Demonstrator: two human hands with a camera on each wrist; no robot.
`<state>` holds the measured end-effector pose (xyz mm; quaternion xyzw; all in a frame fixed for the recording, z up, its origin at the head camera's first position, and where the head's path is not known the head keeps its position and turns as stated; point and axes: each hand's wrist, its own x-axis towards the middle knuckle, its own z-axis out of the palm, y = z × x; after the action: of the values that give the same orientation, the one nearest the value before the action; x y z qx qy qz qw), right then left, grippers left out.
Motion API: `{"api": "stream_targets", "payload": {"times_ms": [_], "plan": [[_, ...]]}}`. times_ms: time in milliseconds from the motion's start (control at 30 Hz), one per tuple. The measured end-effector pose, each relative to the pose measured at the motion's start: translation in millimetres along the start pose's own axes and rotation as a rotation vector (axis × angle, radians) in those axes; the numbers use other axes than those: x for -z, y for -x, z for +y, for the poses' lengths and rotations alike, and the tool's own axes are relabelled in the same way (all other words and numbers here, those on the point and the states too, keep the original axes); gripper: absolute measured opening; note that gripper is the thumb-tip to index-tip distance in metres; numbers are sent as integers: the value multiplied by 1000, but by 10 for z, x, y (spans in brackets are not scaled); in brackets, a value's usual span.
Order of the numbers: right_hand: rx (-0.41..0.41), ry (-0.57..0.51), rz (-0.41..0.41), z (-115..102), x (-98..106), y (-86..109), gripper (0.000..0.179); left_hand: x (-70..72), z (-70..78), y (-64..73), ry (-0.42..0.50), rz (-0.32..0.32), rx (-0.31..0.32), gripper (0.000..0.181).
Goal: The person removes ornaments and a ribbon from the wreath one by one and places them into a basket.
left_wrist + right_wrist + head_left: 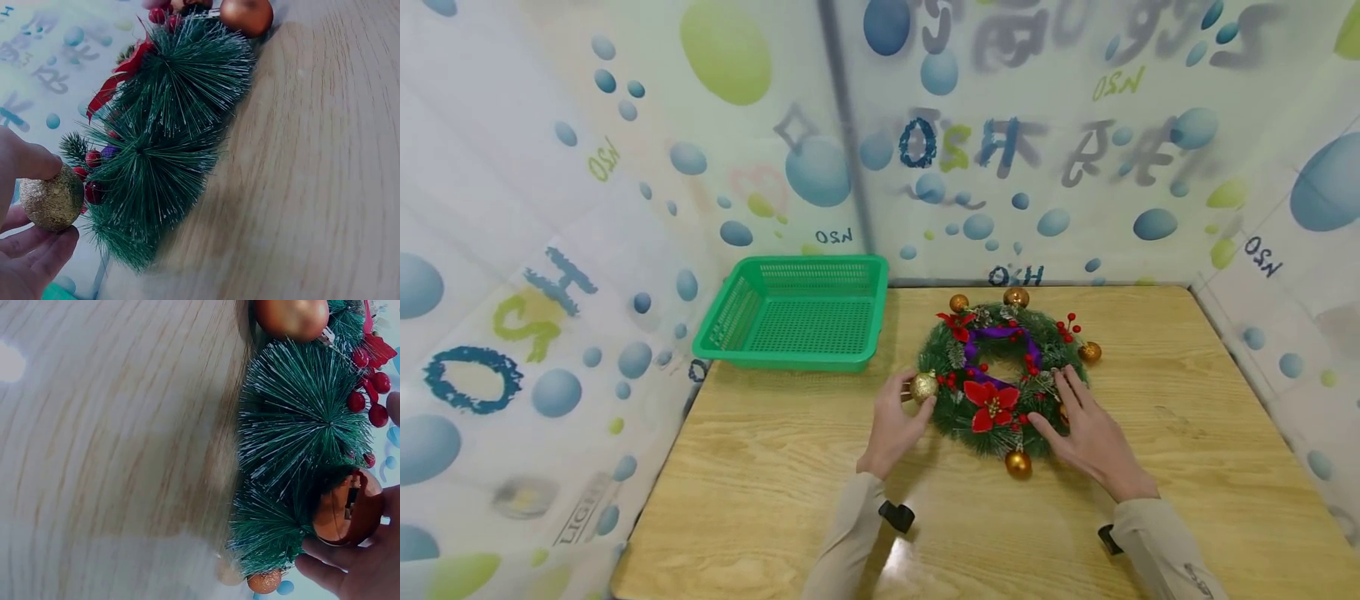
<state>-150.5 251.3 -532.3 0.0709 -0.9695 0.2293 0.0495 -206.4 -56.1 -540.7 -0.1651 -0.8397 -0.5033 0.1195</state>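
Note:
A green Christmas wreath point(955, 417) lies on the wooden table, trimmed with red poinsettias point(991, 406), red berries and a purple ribbon point(1000, 332). At its left edge my left hand point(895, 421) pinches a gold glitter bauble point(52, 199) between thumb and fingers, close against the berries. My right hand point(1093, 437) rests on the wreath's right side with fingers and thumb spread apart. In the right wrist view its fingers lie beside a shiny copper bauble point(347, 506), which is partly covered in the head view. Another copper bauble point(1018, 463) sits at the wreath's front edge.
A green plastic basket point(790, 364) stands on the table point(752, 467) left of the wreath. More copper baubles stick out around the wreath's back and right, one of them glittery point(1090, 352). Patterned curtains point(760, 192) enclose the table at the back and sides.

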Motion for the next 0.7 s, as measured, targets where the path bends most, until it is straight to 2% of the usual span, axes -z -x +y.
{"api": "stream_targets", "payload": {"times_ms": [167,433,700], "plan": [[0,-15,0,-7,-8,1,87,-9,-3,-15,-9,-3,0,46],[14,-22,42,-8,-29,3,85,-16,27,-69,9,-5,40,46],[0,-30,27,8,-37,2,86,41,71,-121,16,13,39,46]]}}
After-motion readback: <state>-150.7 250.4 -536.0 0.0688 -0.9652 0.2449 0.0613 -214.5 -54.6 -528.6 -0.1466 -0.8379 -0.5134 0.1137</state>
